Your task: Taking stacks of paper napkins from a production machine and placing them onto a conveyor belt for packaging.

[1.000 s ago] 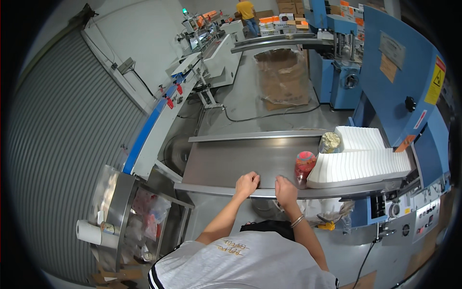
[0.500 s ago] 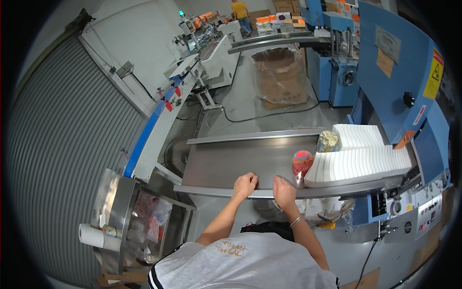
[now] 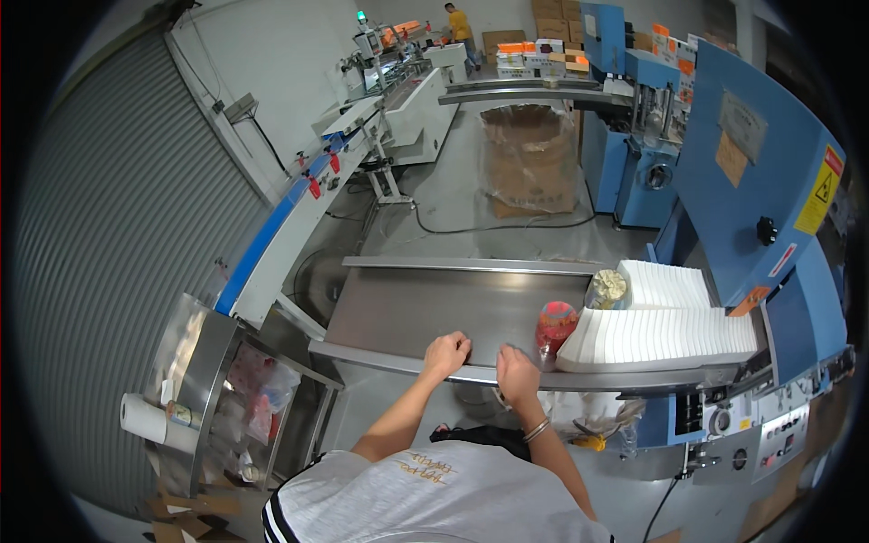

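Note:
My left hand (image 3: pixel 446 355) rests at the near rim of a long steel trough (image 3: pixel 407 312), its fingers curled in and nothing visible in them. A short gap to its right, my right hand (image 3: pixel 517 374) is also closed at the same rim, with no object showing. Just beyond my right hand stands a red printed cylindrical pack (image 3: pixel 555 326). Two rows of white folded tissues or napkins (image 3: pixel 656 340) fill the trough's right end. At the left end of the far row sits a clear pack with a pale yellow top (image 3: pixel 606 288).
A blue machine (image 3: pixel 760 172) rises at the right. On the left runs a conveyor with a blue edge (image 3: pixel 262 244), above a steel cart (image 3: pixel 217 389) holding plastic scraps. Behind the trough are a plastic-lined carton (image 3: pixel 529 163) and a floor cable (image 3: pixel 507 231). A person in yellow (image 3: pixel 461 27) stands far back.
The whole view has shifted slightly, moving the trough lower and to the left in the picture. Both hands remain curled at the near rim, with little change against the trough.

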Available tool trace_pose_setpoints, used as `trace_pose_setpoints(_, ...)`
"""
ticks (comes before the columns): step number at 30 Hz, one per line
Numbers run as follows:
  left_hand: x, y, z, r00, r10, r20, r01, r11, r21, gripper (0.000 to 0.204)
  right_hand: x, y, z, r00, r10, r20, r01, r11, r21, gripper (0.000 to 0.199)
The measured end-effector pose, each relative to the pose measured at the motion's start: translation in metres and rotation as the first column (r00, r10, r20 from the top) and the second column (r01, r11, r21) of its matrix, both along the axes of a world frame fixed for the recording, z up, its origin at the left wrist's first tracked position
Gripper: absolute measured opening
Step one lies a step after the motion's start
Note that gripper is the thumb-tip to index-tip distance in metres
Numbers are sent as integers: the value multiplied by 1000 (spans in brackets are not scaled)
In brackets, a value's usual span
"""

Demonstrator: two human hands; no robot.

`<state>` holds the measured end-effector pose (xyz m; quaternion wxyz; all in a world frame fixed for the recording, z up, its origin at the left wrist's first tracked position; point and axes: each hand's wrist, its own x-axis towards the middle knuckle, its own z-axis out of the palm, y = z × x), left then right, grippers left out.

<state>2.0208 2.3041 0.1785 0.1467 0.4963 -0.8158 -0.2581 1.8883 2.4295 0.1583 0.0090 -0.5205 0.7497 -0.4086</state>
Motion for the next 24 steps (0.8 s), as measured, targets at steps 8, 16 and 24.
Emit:
trace_pose_setpoints(8, -1, 1, 4, 1000, 4, 1, -4, 1000, 6, 23, -1, 1, 2, 1000, 14, 6, -14, 1000, -24, 17)
trace_pose_setpoints(16, -2, 1, 5, 1000, -7, -3, 7, 1000, 5, 24, -3, 2, 4, 999, 29, -16, -30, 999, -13, 19)
trace_pose_setpoints(24, -2, 2, 8, 1000, -10, 8, 10, 1000, 27, 23, -3, 2, 1, 999, 28, -26, -29, 1000, -12, 18)
